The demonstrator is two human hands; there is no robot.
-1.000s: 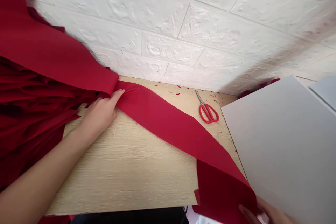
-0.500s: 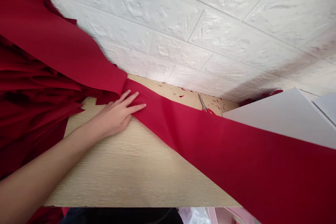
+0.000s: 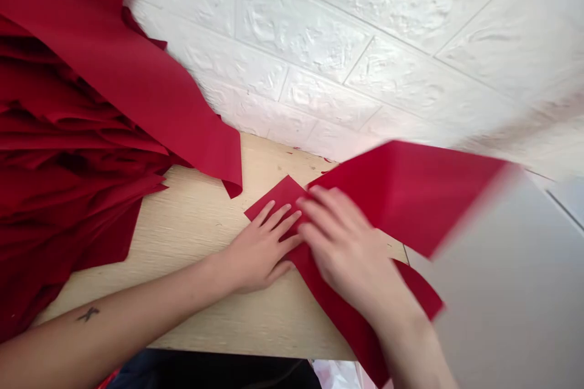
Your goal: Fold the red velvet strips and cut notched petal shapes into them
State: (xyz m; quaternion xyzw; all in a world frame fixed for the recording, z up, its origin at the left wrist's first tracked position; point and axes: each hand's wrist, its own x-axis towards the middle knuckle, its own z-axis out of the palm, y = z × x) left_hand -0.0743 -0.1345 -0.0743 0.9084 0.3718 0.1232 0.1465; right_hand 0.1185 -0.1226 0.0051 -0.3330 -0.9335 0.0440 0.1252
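Both my hands are at the middle of the light wood table (image 3: 201,213), side by side on a folded piece of red cloth (image 3: 278,200). My left hand (image 3: 260,249) lies flat on it with fingers spread. My right hand (image 3: 342,243), slightly blurred, presses on the fold beside it. A wide red flap (image 3: 406,194) rises past my right hand, and a red tail (image 3: 347,322) hangs over the table's near edge. Neither hand touches the pile of red cloth (image 3: 59,140) at the left. The red scissors are hidden.
A long red sheet (image 3: 137,73) drapes from the pile against the white brick-pattern wall panel (image 3: 319,42). A large white board (image 3: 511,292) stands blurred at the right. Dark clothing (image 3: 205,371) and a whitish plastic bag (image 3: 333,374) show below the near edge.
The long red strip is now folded under both hands at mid-table. My right hand has come into view from the lower right. The white board has shifted right, and the scissors are covered.
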